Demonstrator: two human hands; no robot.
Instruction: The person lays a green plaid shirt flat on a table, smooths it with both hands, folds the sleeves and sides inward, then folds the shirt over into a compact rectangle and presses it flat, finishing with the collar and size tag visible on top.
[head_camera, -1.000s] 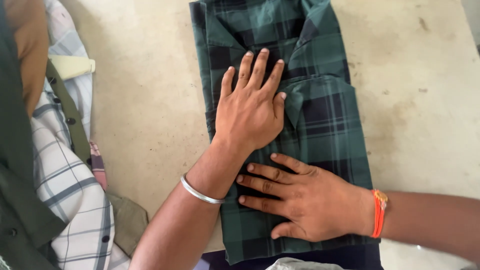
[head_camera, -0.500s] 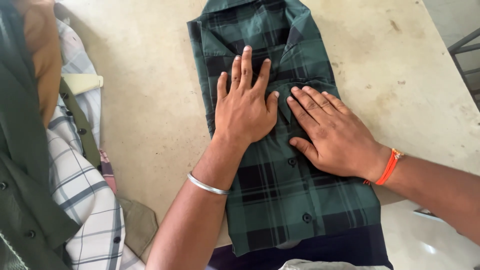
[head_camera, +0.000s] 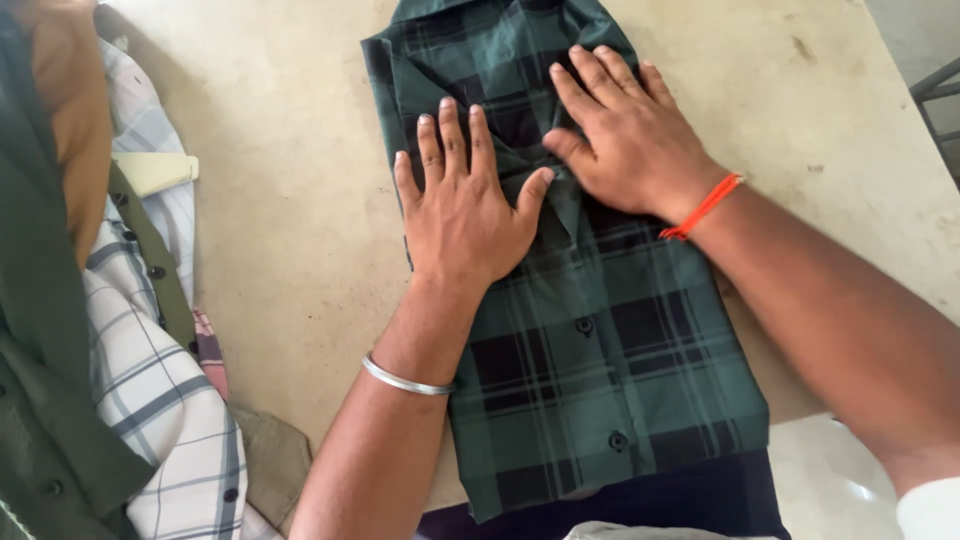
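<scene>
Item: folded dark green plaid shirt, buttons up, lying at centre of a worn beige tabletop; since a second ago our right hand has travelled from the shirt's lower half up to 12 o'clock by the collar, so we judge the pressing nearly complete. Our left hand lies flat beside it, both spread wide, holding nothing. At 9 o'clock, a heap of white checked and olive garments.
</scene>
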